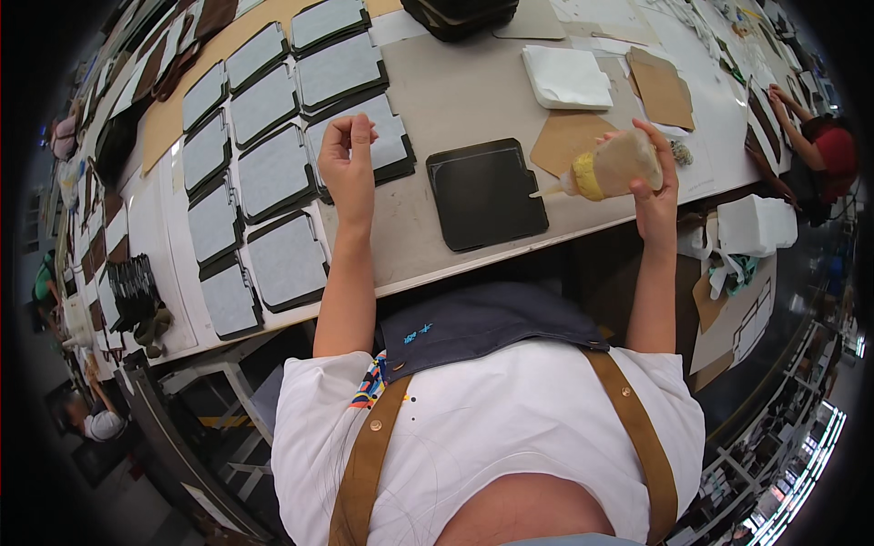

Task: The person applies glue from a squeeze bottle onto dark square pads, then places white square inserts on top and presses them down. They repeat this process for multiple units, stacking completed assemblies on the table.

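My right hand (657, 177) grips a translucent squeeze bottle (624, 166) with a yellow band round its neck. The bottle is tipped on its side, its thin nozzle pointing left at the right edge of a flat black panel (487, 196). That panel lies near the table's front edge, between my hands, and has a notched right side. To its left, my left hand (349, 164) is raised in a closed fist, with nothing showing in its fingers. Below and behind this hand are rows of black pieces topped with pale grey sheets (273, 173).
Beyond the bottle are a brown card (569, 141), a stack of white sheets (566, 77) and a brown pad (660, 86). A black pile (460, 16) stands at the far side. Another person in red (833, 155) works at the right. White bundles (756, 225) sit below the table's right end.
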A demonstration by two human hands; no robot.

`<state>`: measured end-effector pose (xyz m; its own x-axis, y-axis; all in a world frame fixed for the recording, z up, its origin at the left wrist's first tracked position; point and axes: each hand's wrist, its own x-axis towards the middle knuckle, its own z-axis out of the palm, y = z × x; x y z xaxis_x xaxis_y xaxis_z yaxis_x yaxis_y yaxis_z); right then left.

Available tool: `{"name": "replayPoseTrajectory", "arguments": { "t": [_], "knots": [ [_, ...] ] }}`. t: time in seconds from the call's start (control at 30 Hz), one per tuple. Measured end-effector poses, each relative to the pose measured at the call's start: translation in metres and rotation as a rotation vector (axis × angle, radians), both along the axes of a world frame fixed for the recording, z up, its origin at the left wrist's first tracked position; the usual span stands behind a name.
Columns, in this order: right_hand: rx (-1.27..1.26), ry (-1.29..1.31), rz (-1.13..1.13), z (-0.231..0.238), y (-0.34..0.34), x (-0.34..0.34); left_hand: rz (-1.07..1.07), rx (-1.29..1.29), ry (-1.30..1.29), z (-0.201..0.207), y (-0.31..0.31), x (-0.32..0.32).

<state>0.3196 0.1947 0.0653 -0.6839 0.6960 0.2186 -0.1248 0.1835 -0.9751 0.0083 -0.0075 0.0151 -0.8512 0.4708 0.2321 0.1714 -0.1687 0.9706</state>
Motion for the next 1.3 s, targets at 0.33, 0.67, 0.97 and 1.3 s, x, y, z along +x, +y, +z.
{"name": "replayPoseTrajectory", "arguments": {
  "t": [0.33, 0.67, 0.97, 1.3],
  "knots": [
    [-0.005, -0.047, -0.012, 0.002, -0.003, 0.006, -0.001, 0.031, -0.011, -0.001, 0.001, 0.000],
    [-0.150, 0.012, -0.201, -0.006, -0.033, 0.040, 0.000, 0.035, -0.001, 0.000, 0.001, 0.001],
    [0.066, 0.178, -0.669, -0.026, -0.125, 0.045, -0.006, 0.024, 0.017, 0.000, 0.002, 0.002],
    [0.284, 0.235, -0.538, -0.042, -0.139, 0.040, -0.005, 0.023, 0.013, 0.001, 0.003, 0.003]
  ]
}}
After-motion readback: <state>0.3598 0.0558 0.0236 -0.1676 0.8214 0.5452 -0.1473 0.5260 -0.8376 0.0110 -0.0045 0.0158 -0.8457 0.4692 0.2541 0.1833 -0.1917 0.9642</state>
